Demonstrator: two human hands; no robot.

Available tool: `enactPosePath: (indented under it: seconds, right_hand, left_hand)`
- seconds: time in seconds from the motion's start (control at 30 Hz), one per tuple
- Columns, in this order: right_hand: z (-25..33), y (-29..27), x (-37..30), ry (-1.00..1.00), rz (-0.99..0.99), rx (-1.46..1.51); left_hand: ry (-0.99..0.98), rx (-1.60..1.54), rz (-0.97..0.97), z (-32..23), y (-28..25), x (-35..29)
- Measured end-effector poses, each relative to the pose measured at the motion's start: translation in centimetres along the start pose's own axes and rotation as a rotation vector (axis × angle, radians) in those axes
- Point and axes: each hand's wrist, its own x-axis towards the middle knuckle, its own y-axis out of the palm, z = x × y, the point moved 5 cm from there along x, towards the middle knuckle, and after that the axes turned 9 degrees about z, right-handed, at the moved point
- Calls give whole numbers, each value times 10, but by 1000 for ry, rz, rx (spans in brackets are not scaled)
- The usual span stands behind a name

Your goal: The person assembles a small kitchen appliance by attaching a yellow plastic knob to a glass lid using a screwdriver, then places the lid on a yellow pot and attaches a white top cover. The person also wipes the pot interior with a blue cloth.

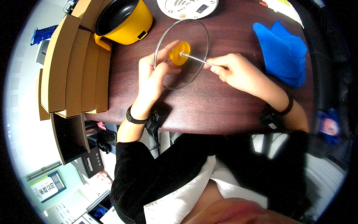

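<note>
A clear round glass lid [197, 42] with a metal rim is held on edge above the dark wood-look table. At its centre is a yellow knob [179, 56]. My left hand [150, 74] is closed on the lid's left side, with fingers seen through the glass near the knob. In my right hand [235, 70] is a thin screwdriver [197, 59], gripped between thumb and fingers. Its metal shaft points left, and the tip meets the small screw fitting in the middle of the knob. The screwdriver's handle end is mostly hidden by my fingers.
A yellow pot [128, 26] with a black inside stands at the far left, beside stacked cardboard boxes [74, 67]. Behind the lid lies a white round base [188, 8]. To the right is a crumpled blue cloth [285, 56].
</note>
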Motion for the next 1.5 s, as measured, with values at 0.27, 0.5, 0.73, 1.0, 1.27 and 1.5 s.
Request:
enactPosePath:
  seconds: [0.27,0.5,0.73,1.0,1.27,1.5]
  right_hand:
    - [-8,3,4,264,179,220]
    - [-3,-2,4,-43,40,-6]
    - [15,-12,-8,-98,-179,-514]
    - [36,-11,-17,-131,-248,-990]
    - [50,-11,-28,-73,-248,-1135]
    - [50,-15,-29,-45,-244,-1135]
  left_hand:
    - [-11,4,-2,3,-2,0]
    - [-20,21,0,0,0,0]
    - [-50,-1,10,2,-3,2]
    - [-99,-10,46,1,-4,3]
    - [-43,-55,258,-4,-1,1]
    - [-99,-55,336,-7,0,-1]
